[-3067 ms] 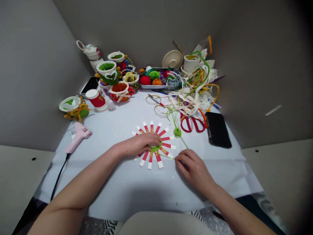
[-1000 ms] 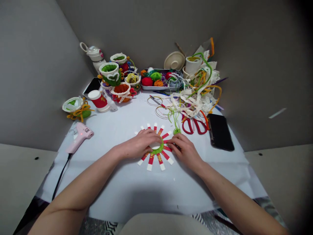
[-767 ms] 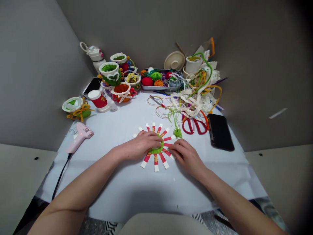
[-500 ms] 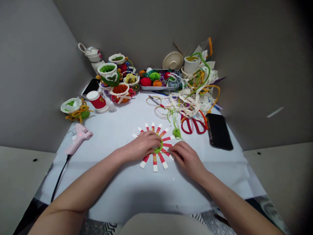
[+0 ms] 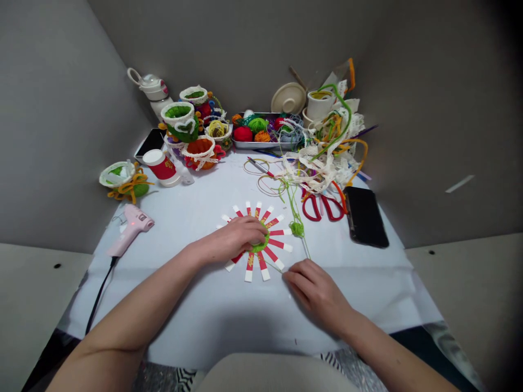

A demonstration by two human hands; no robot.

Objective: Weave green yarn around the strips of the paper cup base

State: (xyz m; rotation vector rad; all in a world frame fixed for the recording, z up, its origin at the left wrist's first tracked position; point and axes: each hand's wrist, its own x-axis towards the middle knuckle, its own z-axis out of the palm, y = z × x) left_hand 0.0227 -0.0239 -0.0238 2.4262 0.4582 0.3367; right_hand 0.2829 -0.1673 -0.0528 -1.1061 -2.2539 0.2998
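The left hand lies palm down, fingers curved over the middle of the cut paper cup, resting on it rather than gripping. The right hand has its fingertips pinched on a strand of green yarn, which runs from the cup's middle to the fingers and up to a small ball just beside the strips. The cup lies flat at the centre of the table, its red and white strips fanned out like a star.

The table is covered in white cloth and stands in a corner of plain grey walls. On it are:
- one pink glue gun
- one pair of red scissors
- two black phones
- one metal tray of yarn balls
- one whole red cup
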